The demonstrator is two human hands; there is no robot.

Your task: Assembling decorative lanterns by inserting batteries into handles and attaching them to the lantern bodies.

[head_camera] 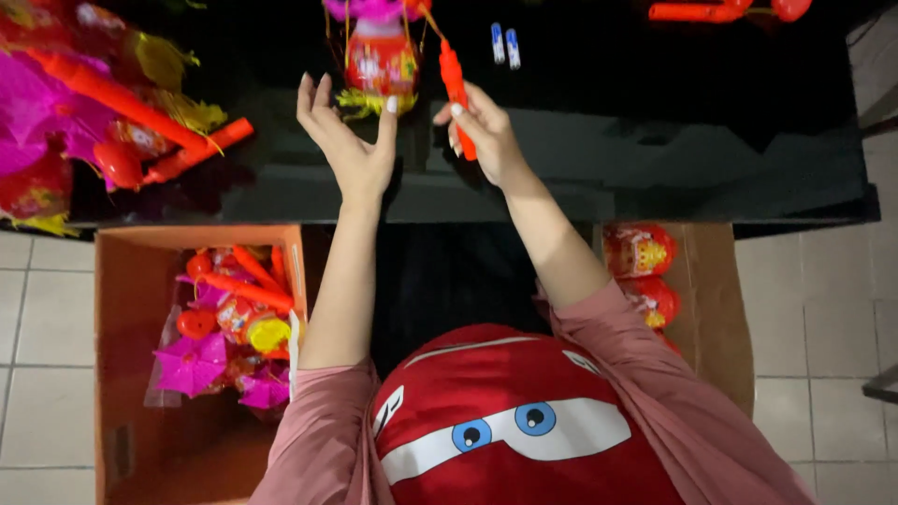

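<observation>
**2 hands on a toy lantern at the black table**

All places here are told from the red toy lantern (381,64), which sits upright on the black table (655,159), its long axis running up and down, a pink top above it and a yellow fringe at its foot.

The left hand (348,140) comes up just below and to the left of the lantern. Its fingers are spread and loosely curved, not clenched; the thumb tip (391,105) touches the yellow fringe at the lantern's lower right, and the other fingertips stand just beside its left flank. Whether they press the body cannot be told.

The right hand (485,136) lies to the right of the lantern, a little lower. Its fingers are closed around an orange-red handle stick (456,89), which slants up and left towards the lantern's top; a thin cord seems to join the 2. Of the 2 hands the left is the nearer to the lantern body, the right being apart from it with the stick between.

Further right of the lantern, 2 small white and blue batteries (505,45) lie side by side. Far left, a heap of pink and red lanterns (84,112) covers the table. Below left, on the tiled floor, an open cardboard box (122,393) holds more of them; below right, a second box (716,309) holds red ones.
</observation>
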